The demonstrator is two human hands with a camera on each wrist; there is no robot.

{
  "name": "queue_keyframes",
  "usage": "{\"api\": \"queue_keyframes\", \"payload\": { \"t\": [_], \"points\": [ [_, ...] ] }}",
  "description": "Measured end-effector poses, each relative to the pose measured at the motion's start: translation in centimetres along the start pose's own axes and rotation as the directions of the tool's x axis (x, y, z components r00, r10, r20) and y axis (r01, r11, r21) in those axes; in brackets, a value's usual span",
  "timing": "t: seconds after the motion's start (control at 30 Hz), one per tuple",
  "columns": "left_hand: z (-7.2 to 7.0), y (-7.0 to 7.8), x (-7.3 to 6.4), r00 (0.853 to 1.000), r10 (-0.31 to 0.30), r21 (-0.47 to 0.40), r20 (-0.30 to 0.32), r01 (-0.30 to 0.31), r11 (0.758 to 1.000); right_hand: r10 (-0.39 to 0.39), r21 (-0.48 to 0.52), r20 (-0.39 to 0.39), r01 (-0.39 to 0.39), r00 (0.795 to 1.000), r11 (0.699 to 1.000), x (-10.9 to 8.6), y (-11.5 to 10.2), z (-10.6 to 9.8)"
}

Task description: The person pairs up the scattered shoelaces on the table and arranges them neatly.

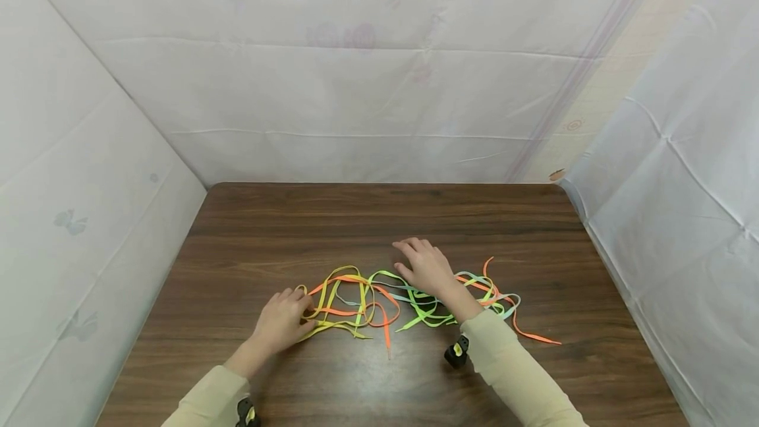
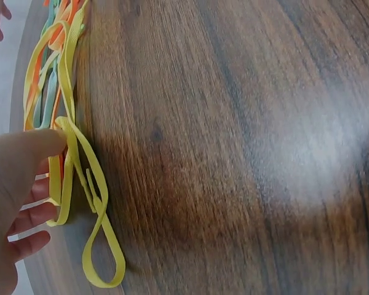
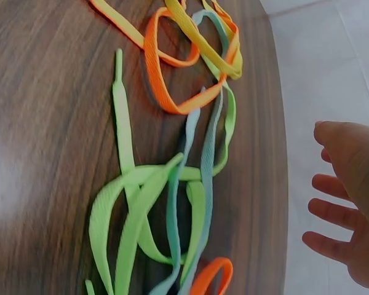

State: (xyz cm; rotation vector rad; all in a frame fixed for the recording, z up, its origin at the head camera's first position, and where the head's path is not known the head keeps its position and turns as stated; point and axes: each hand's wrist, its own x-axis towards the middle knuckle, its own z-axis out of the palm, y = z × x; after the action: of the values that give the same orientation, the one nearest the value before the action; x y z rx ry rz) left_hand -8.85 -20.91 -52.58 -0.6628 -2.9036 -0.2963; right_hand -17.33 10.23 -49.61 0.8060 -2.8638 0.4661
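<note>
Several flat shoelaces lie loosely tangled across the table. Yellow shoelaces [image 2: 71, 123] loop at the left end, with an orange shoelace [image 1: 387, 331] running through them. My left hand [image 1: 281, 320] is at this end, its thumb [image 2: 48, 142] touching a yellow lace and its fingers spread on the far side of the loops. Green shoelaces [image 3: 132, 184] and pale blue shoelaces [image 3: 209, 147] cross toward the right. Above them my right hand [image 1: 428, 269] hovers, fingers apart and loosely bent, holding nothing. Its forearm hides part of the tangle.
The dark wood-grain table [image 1: 367, 216] has white sheeting [image 1: 356, 104] behind it and along both sides. Another orange lace end [image 1: 539, 338] trails out to the right of the right forearm. A small black camera [image 1: 456, 351] is strapped at the right wrist.
</note>
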Motion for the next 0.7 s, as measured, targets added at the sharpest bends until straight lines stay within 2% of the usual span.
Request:
{"api": "queue_keyframes", "payload": {
  "t": [0.13, 0.33, 0.7],
  "points": [
    [0.1, 0.1, 0.0, 0.999, 0.019, 0.016, -0.036, -0.019, 1.000, -0.031, 0.000, 0.002, 0.031, 1.000, 1.000, 0.2, -0.7, 0.5],
    [-0.1, 0.2, 0.0, 0.999, 0.009, 0.035, -0.043, -0.007, 0.999, -0.076, -0.029, 0.005, 0.076, 0.997, 0.997, 0.5, -1.4, 1.3],
    [-1.7, -0.2, 0.3, 0.995, -0.011, 0.036, -0.101, 0.015, 0.999, -0.131, -0.032, 0.026, 0.131, 0.991, 0.991, 1.3, -2.8, 2.3]
  ]
}}
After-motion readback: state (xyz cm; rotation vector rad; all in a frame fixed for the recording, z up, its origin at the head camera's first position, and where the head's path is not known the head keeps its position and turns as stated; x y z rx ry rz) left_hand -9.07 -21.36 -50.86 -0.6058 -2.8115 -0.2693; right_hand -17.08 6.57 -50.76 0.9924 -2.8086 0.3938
